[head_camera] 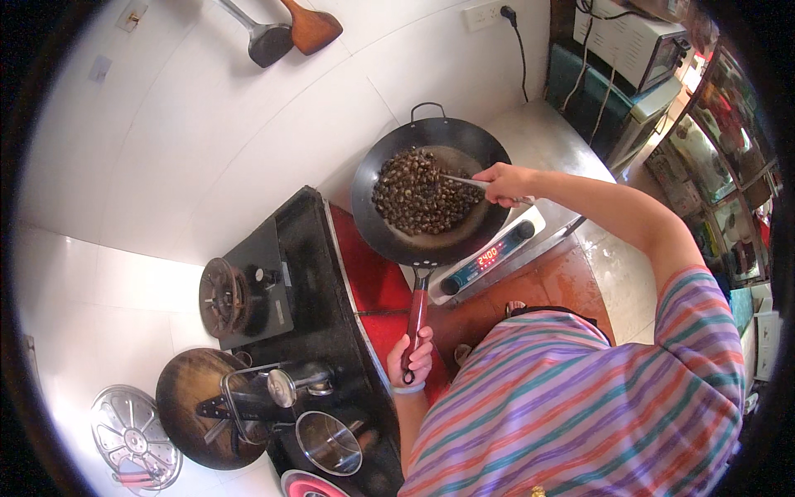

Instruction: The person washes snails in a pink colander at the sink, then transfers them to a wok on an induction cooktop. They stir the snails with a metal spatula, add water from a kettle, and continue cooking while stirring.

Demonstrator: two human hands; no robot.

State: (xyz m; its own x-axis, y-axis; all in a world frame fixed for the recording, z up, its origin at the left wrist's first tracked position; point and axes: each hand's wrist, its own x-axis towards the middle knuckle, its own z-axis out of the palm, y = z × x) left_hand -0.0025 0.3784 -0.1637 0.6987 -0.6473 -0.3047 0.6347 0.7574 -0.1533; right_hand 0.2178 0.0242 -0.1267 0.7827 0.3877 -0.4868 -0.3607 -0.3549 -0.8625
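A dark wok (369, 186) rests on a white induction cooker (537, 217) and holds many small dark shells, apparently snails (419, 196), in cloudy brown liquid. My left hand (412, 358) is wrapped around the end of the wok's long reddish-brown handle (420, 304). Over the wok's right rim, my right hand (506, 185) grips a metal utensil (464, 181). Its tip goes in among the shells, so the shape of its head is hidden. The cooker's panel is lit with red digits.
A black counter (310, 248) carries a gas burner (223, 298), a steel pot (329, 442) and a wooden cutting board (186, 397). Two spatulas, one metal (271, 45) and one wooden (315, 30), hang on the wall. A microwave oven (627, 43) stands at upper right.
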